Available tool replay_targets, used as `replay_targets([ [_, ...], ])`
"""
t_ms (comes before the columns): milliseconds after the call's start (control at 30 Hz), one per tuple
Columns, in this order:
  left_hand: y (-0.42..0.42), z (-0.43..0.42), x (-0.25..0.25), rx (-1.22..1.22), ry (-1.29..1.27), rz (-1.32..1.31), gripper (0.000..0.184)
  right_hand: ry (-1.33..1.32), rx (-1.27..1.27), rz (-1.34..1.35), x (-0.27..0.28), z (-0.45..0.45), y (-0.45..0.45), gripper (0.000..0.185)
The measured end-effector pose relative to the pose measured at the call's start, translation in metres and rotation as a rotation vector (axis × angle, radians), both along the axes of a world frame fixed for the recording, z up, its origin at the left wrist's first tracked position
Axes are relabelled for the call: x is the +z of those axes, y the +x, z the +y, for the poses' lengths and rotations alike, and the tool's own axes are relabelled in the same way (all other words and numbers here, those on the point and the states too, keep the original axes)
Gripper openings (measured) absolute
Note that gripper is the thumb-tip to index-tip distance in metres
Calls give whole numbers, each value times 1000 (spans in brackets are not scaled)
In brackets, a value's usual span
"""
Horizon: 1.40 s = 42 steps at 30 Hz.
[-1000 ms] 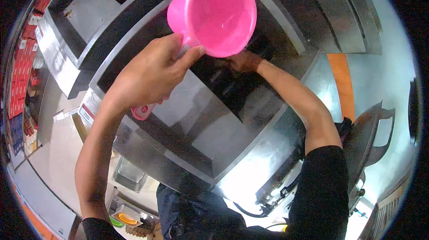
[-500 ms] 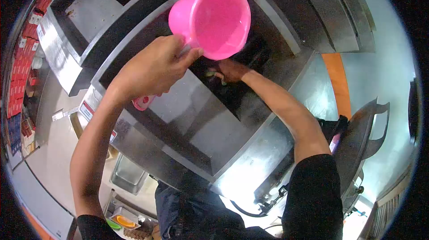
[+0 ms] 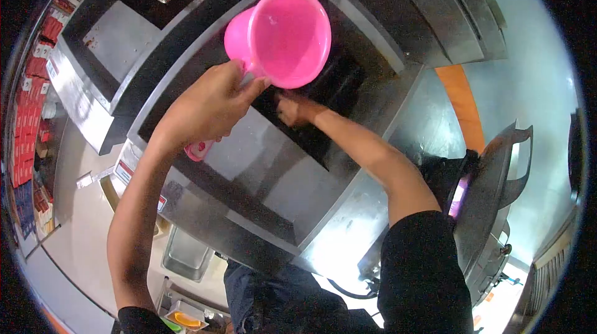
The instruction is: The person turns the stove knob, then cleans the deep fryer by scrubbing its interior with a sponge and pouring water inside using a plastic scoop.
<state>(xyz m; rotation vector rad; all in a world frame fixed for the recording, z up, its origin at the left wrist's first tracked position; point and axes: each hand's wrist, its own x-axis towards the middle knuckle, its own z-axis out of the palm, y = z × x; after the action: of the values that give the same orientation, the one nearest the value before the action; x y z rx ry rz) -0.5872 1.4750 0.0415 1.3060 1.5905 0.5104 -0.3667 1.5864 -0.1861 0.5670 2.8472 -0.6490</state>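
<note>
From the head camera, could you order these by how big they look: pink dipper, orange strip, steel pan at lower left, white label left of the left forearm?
1. Pink dipper
2. Orange strip and steel pan: too alike to rank
3. White label

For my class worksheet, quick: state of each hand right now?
Left hand: closed, holding the pink dipper.
Right hand: whether open or holding something cannot be told.
</note>
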Motion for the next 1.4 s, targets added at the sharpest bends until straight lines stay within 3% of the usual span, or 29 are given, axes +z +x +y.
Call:
replay_targets([
  [100, -1, 4, -4, -31, 76, -5, 44, -73, -13, -23, 17, 16, -2, 49],
  [200, 3, 5, 11, -30, 2, 39, 45, 24, -100, -9, -11, 66, 20, 49],
  [333, 1, 4, 7, 20, 43, 7, 43, 266, -457, 14, -29, 101, 51, 48],
  [400, -1, 3, 7, 41, 82, 22, 46, 208, -748, 5, -28, 100, 57, 50],
  [433, -4, 3, 6, 53, 39, -104, 49, 206, -756, 13, -29, 99, 57, 50],
  [500, -6, 4, 5, 51, -11, -218, 53, 356, -502, -276, -33, 92, 58, 56],
  [533, -5, 3, 4, 77, -12, -237, 49, 344, -520, -268, -24, 86, 55, 56],
  [600, -2, 2, 8, 87, -17, -244, 45, 313, -220, -617, 10, 85, 46, 59],
  [633, -1, 0, 11, 116, -42, -345, 39, 157, -349, -600, 40, 73, 43, 59],
  [733, 0, -3, 19, 197, -75, -421, 30, 128, -570, -363, 3, 60, 55, 58],
  [900, -8, -8, 25, 282, -45, -352, 24, -5, -456, -400, 3, 19, 18, 38],
  [967, -8, -12, 31, 283, -33, -348, 23, -105, -285, -447, 13, -11, -7, 30],
  [1033, -12, -19, 32, 323, -40, -359, 21, -252, -462, -262, 23, -36, -17, 29],
  [1067, -12, -23, 32, 315, -36, -365, 21, -245, -471, -265, 8, -26, -10, 29],
  [1133, -11, -30, 35, 360, -21, -358, 24, -29, -202, -318, -41, 16, 10, 32],
  [1200, -8, -39, 43, 366, -59, -356, 29, 197, -273, -364, -10, 60, 26, 32],
  [1233, -8, -43, 43, 383, -59, -347, 31, 220, -499, -343, -26, 86, 34, 30],
  [1300, -6, -46, 44, 415, -55, -351, 33, 253, -709, -326, -30, 100, 33, 27],
  [1367, -4, -50, 47, 384, -69, -355, 38, 394, -532, -390, -39, 81, 28, 26],
  [1400, -6, -52, 44, 387, -78, -357, 38, 338, -327, -428, -28, 58, 20, 26],
])
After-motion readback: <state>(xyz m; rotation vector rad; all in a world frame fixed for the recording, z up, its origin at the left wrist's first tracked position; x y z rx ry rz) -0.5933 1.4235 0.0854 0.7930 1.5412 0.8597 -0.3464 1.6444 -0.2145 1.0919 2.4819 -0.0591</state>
